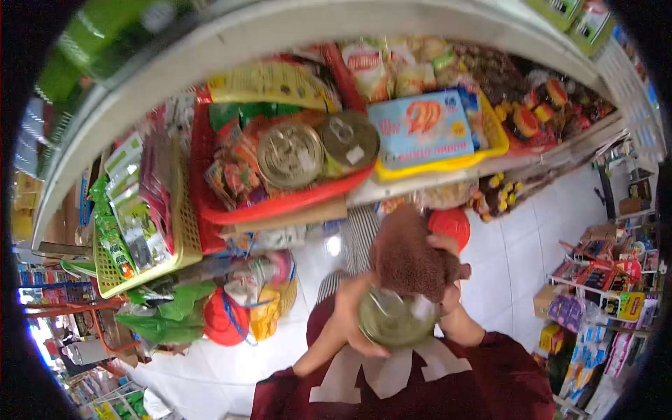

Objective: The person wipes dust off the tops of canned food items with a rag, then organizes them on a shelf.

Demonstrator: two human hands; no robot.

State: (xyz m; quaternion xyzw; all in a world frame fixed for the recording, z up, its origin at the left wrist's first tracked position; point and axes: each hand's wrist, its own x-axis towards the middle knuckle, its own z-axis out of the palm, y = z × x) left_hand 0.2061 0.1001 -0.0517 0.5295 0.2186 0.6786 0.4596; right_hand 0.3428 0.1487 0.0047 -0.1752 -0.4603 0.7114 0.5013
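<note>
A green can [397, 318] with a pull-tab lid is held in front of my chest, its top tilted toward the camera. My left hand [353, 315] wraps round the can's side. In my right hand [451, 280] is a bunched brown cloth [411, 259], which lies against the can's upper edge. On the shelf ahead, a red basket [280, 208] holds two more cans, a pale-topped can [290, 155] and a dark-topped can [350, 140], among small packets.
Left of the red basket stands a yellow-green basket [147, 278] of packets. A yellow basket [448, 169] with a blue box [422, 127] is to its right. The shelf's curved white edge [336, 21] crosses above. Red lids and bags are below; stocked shelves stand at right.
</note>
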